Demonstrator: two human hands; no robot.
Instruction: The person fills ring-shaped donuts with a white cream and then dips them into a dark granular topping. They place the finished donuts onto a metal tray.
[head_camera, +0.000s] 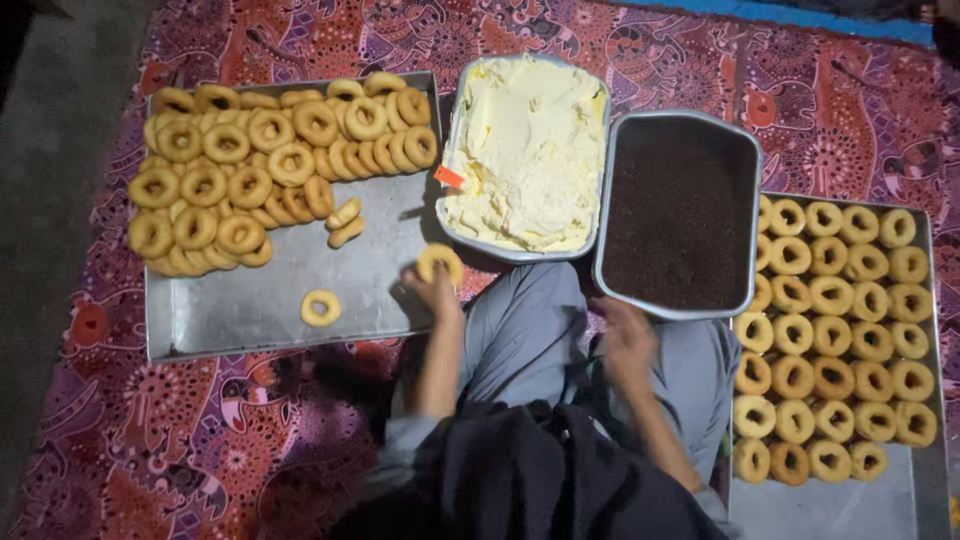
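Note:
My left hand (432, 290) holds a plain golden ring doughnut (440, 262) at the near right corner of a large metal tray (260, 300). A heap of plain doughnuts (260, 165) fills the tray's far part, and a single doughnut (320, 308) lies loose near its front edge. My right hand (625, 340) rests blurred on my grey-trousered knee, just below a metal pan of dark brown sprinkles (680, 210). Whether its fingers hold anything I cannot tell. A pan of pale yellow cream (528, 150) stands between the tray and the sprinkles.
A second metal tray (850, 500) at the right holds rows of doughnuts (835, 335). Everything sits on a red and purple patterned cloth (220, 430). Grey floor (50, 200) runs along the left. An orange scraper (449, 177) pokes out of the cream.

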